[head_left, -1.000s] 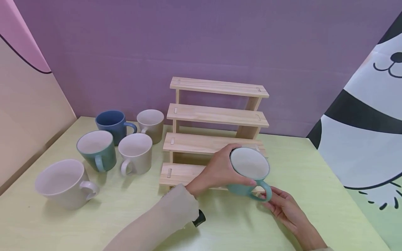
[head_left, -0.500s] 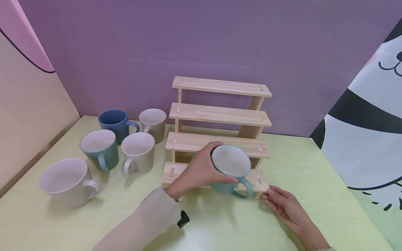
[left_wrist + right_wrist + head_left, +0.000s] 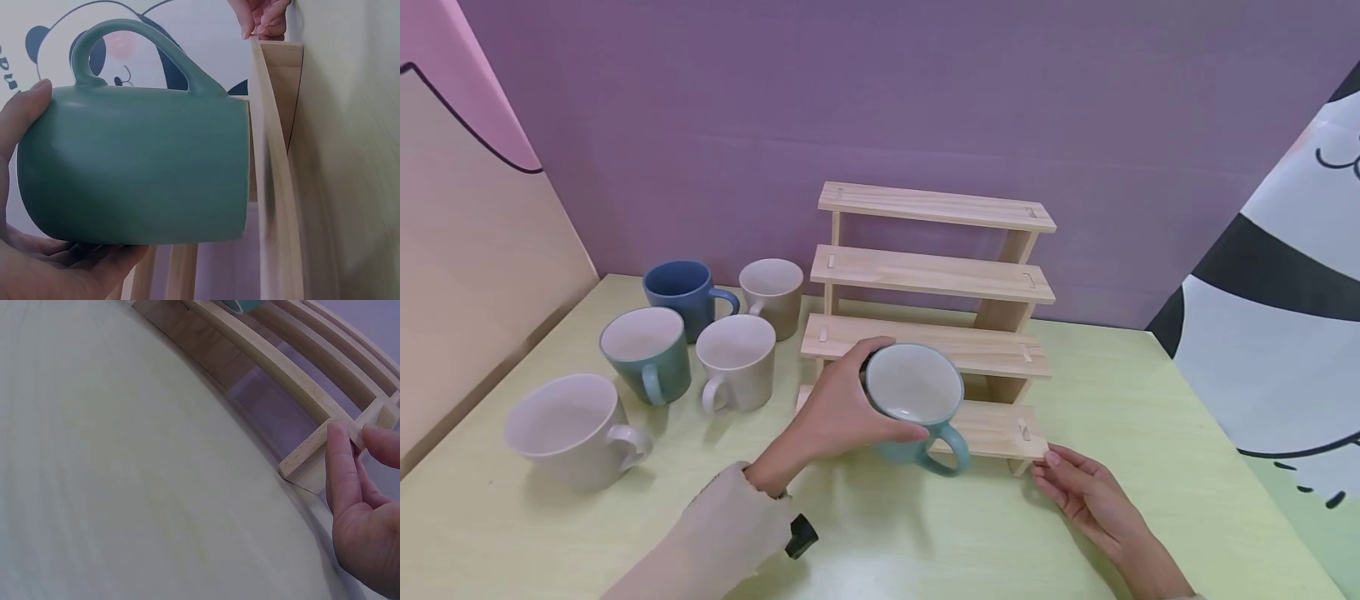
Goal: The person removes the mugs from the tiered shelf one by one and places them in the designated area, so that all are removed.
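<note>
My left hand [image 3: 844, 407] grips a light teal mug [image 3: 916, 385] with a white inside, thumb on the near side and fingers round the far side. The mug is over the lowest board [image 3: 996, 429] of a stepped wooden shelf, its handle towards me and to the right. In the left wrist view the mug's base [image 3: 245, 169] lies very close to the board; I cannot tell whether they touch. At the board's right end, my right hand [image 3: 1097, 504] pinches the corner between thumb and fingers, as the right wrist view [image 3: 359, 481] also shows.
On the table's left stand a dark blue mug [image 3: 679, 300], a green mug [image 3: 647, 358], a taupe mug [image 3: 772, 300], a cream mug [image 3: 737, 367] and a wide white mug [image 3: 568, 433]. Upper shelf boards [image 3: 936, 206] rise behind. A purple wall [image 3: 880, 92] backs the table.
My left hand has carried the teal mug leftward along the lowest board, from its right end to about the middle. My right hand has stayed at the board's right corner.
</note>
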